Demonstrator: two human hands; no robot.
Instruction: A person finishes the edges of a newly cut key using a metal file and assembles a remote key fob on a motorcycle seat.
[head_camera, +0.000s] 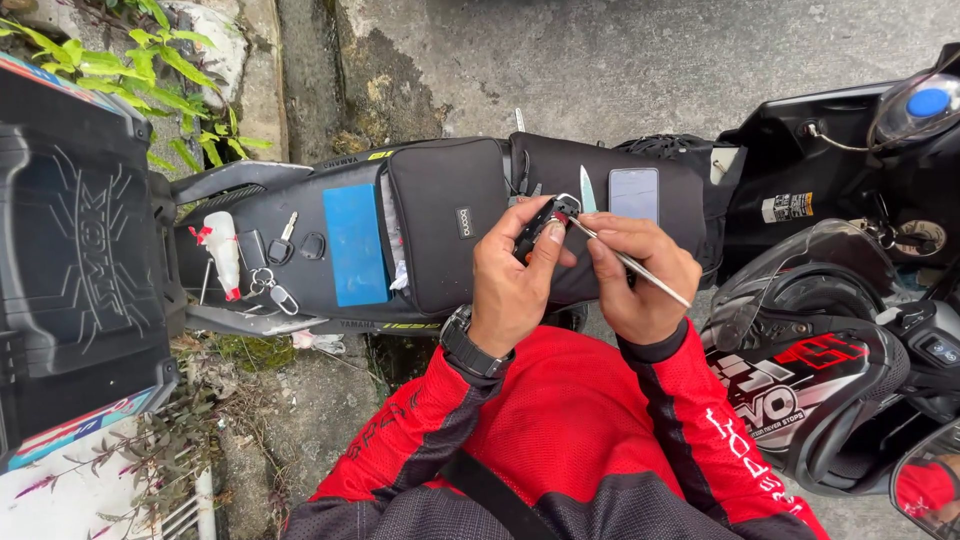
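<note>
Above a motorcycle seat (330, 190), a black key fob (540, 225) is clasped in the left hand (515, 275); a thin metal tool (630, 265), pinched by the right hand (640, 280), touches it.

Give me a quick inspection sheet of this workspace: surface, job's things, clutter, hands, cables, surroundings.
Surface: black motorcycle seat, serving as bench.
Job's things: black key fob in left hand; thin metal tool in right hand, tip at the fob.
Clutter: blue pad, black pouch, phone, small blade, keys on a ring, small white bottle.
Hands: both gripping, fingers closed.
Cables: nothing seen.
Surroundings: helmet, black top box, concrete ground, weeds.
</note>
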